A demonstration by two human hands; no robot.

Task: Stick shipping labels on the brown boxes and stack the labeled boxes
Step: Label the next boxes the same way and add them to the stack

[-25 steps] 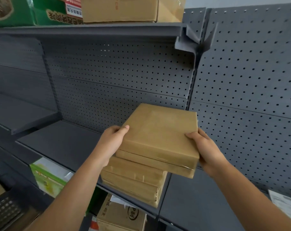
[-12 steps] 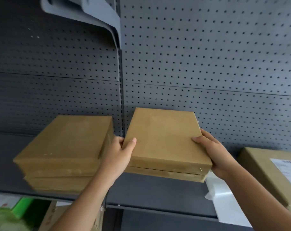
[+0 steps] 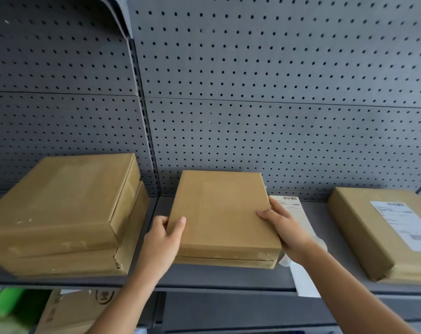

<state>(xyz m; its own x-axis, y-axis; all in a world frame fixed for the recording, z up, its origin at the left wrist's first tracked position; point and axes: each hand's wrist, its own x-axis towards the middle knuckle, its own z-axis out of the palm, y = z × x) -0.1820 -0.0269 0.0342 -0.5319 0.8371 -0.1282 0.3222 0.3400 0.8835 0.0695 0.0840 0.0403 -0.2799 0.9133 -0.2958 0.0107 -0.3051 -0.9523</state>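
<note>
Brown boxes (image 3: 223, 213), two gripped by left hand (image 3: 161, 239) and right hand (image 3: 286, 230), two stacked left (image 3: 60, 201), one labelled (image 3: 385, 227)

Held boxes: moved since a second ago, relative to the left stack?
Yes. The held boxes went from above the left stack rightward and down to the shelf beside it.

A single head-worn wide-angle view is aimed straight at a grey pegboard back panel (image 3: 276, 80), seen from close range and slightly above the grey shelf (image 3: 204, 277) fixed below that panel. Forearms are seen entering from the bottom edge, below the panel. Lower shelving is glimpsed beneath it, and the panel's lines are bent by the lens near the frame's edges.
</note>
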